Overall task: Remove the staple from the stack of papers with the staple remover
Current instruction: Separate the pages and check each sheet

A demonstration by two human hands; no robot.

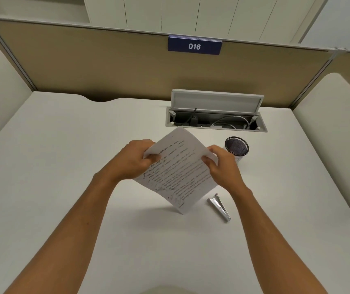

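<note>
— Starting from the left of the stack of papers (177,169): what is recorded there?

— The left hand (134,160) grips the stack's left edge, its fingers (150,158) curled over the sheet and pinching it. The stack is held tilted above the white worktop (63,145), one corner pointing down, printed text and dark scribbles facing up.

— The stack itself?

— Several sheets, lifted clear of the worktop. The staple cannot be made out.

— Right of the stack?

— The right hand (222,164) pinches the stack's right edge, thumb on top, fingers closed on the paper. Just below and right of the stack's lowest corner, the staple remover (219,206) lies flat on the worktop, metal, untouched by either hand.

— Anything further?

— A mesh pen cup (236,148) stands on the worktop behind the right hand, right of the stack. Beyond the stack, a cable hatch (216,115) sits open with its lid raised. Higher still, a blue plate (194,46) on the partition reads 016.
</note>
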